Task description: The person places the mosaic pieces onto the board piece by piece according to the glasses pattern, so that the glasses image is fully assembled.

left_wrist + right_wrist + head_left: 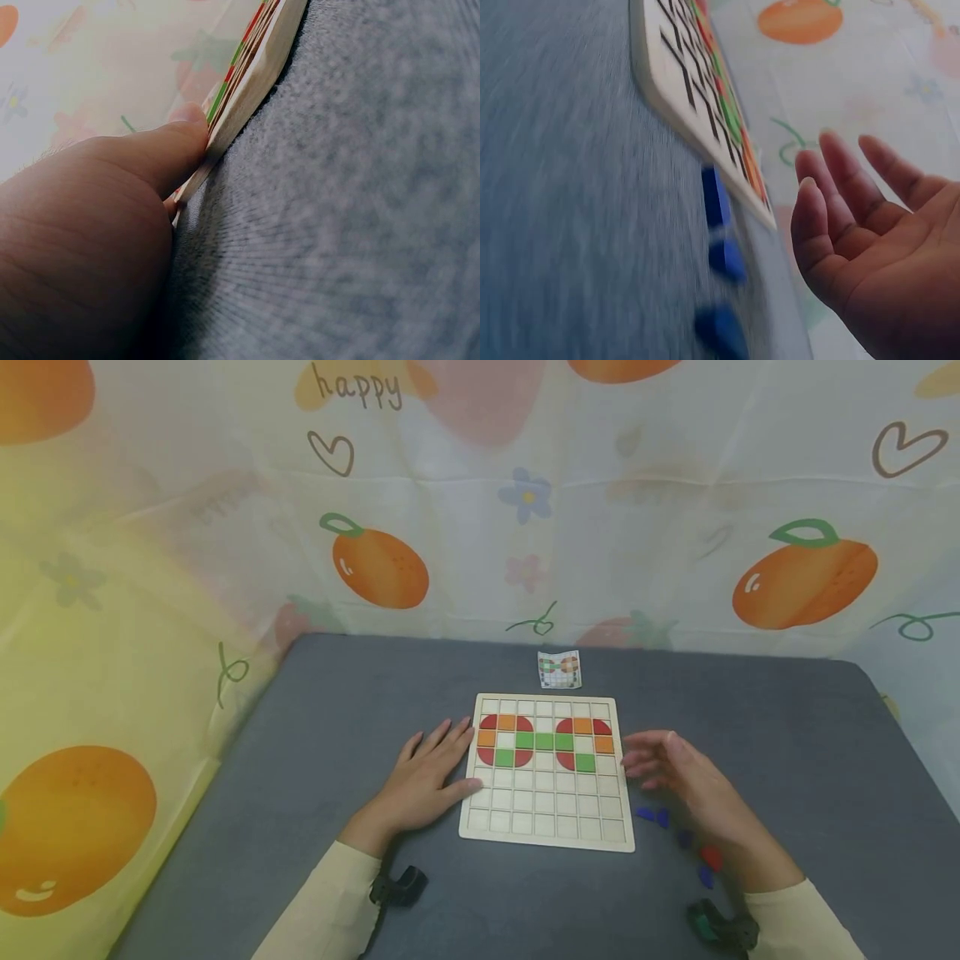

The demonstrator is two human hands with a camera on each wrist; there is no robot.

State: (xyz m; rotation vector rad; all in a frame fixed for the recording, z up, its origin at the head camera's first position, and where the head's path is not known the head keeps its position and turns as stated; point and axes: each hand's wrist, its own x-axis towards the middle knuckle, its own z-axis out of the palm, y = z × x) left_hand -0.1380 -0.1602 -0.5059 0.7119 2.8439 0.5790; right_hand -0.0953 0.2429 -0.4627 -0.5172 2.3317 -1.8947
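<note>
A pale wooden grid board lies on the table with red quarter-round pieces and orange and green square tiles in its upper cells. My left hand rests spread at the board's left edge, its thumb touching that edge in the left wrist view. Just off the board's right side hovers my right hand, fingers loosely bent. Nothing shows between those fingers in the right wrist view. Below and beside it lie several blue pieces and a red piece, partly beside the wrist.
A small printed card with a coloured grid pattern lies behind the board. Dark grey cloth covers the table. A fruit-printed curtain hangs along its back and left side. Dark wrist cameras sit at both sleeves.
</note>
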